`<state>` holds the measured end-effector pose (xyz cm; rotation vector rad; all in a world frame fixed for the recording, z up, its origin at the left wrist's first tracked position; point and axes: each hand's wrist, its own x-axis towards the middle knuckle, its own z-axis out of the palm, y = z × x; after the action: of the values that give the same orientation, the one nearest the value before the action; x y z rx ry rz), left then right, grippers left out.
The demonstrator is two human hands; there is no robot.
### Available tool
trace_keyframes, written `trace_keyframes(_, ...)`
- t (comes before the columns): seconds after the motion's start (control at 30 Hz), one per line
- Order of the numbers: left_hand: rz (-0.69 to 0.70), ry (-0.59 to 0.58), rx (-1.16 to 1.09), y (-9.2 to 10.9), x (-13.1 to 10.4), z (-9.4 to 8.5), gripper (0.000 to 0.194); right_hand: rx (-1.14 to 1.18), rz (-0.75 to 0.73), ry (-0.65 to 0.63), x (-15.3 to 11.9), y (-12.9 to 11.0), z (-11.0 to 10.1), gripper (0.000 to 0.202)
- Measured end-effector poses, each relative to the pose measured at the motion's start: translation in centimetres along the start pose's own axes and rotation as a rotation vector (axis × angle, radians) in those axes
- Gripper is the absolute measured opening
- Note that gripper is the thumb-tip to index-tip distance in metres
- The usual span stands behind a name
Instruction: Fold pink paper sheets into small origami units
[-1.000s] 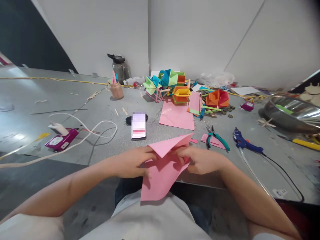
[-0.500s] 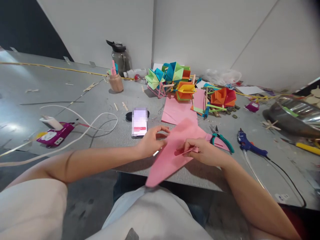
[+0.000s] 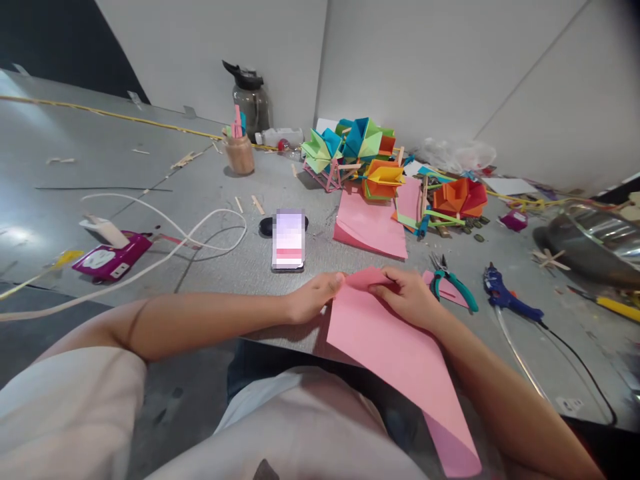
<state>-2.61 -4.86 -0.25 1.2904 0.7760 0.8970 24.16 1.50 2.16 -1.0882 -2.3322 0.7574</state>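
Observation:
A large sheet of pink paper (image 3: 395, 347) is held between both hands at the table's front edge, its lower end hanging toward the lap. The fingers of my left hand (image 3: 317, 297) close on its upper left corner. My right hand (image 3: 407, 293) pinches the top part, where a flap is folded over. Behind the hands, more pink paper (image 3: 370, 223) lies on the table with its front edge curled. A phone (image 3: 289, 240) rests beyond my left hand, over a black oval object (image 3: 267, 227).
Teal pliers (image 3: 453, 287), a blue glue gun (image 3: 510, 293) and a metal bowl (image 3: 590, 240) stand to the right. Colourful folded paper pieces (image 3: 365, 143) fill the back middle. At left are a purple power strip (image 3: 114, 257), a white cable and a wooden cup (image 3: 240, 155).
The pink sheet has turned, its long end now hanging to the lower right. My left hand, open before, has taken hold of its corner. My right hand's grip has moved to the top edge.

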Motion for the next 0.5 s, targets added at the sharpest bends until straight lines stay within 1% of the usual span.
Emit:
trace_keyframes(0.07,-0.073,-0.043,-0.172,0.2,-0.1,-0.2,0.082,-0.005,0.012,0.005,0.1,-0.1,-0.1,0.024)
trace_keyframes(0.13,-0.135,-0.088,-0.301,0.3,-0.1,-0.5,0.084,0.0,0.027,0.016,0.1,-0.1,-0.4,0.021)
trace_keyframes(0.2,-0.17,-0.145,-0.372,0.4,0.0,-0.7,0.087,-0.013,0.046,0.043,0.0,-0.1,-0.7,0.021)
trace_keyframes(0.27,-0.2,-0.176,-0.419,0.6,0.1,-1.0,0.087,-0.066,0.066,0.093,0.0,0.0,-1.0,0.023)
trace_keyframes(0.3,-0.217,-0.166,-0.424,0.7,0.2,-1.1,0.088,-0.11,0.077,0.128,0.0,0.1,-1.1,0.024)
trace_keyframes(0.37,-0.252,-0.095,-0.415,0.8,0.4,-1.4,0.088,-0.224,0.102,0.211,0.0,0.3,-1.3,0.028)
trace_keyframes(0.43,-0.285,-0.01,-0.402,1.0,0.6,-1.6,0.078,-0.336,0.129,0.304,0.1,0.5,-1.5,0.032)
trace_keyframes(0.5,-0.309,0.045,-0.371,1.2,0.9,-1.9,0.063,-0.411,0.153,0.388,0.2,0.7,-1.6,0.034)
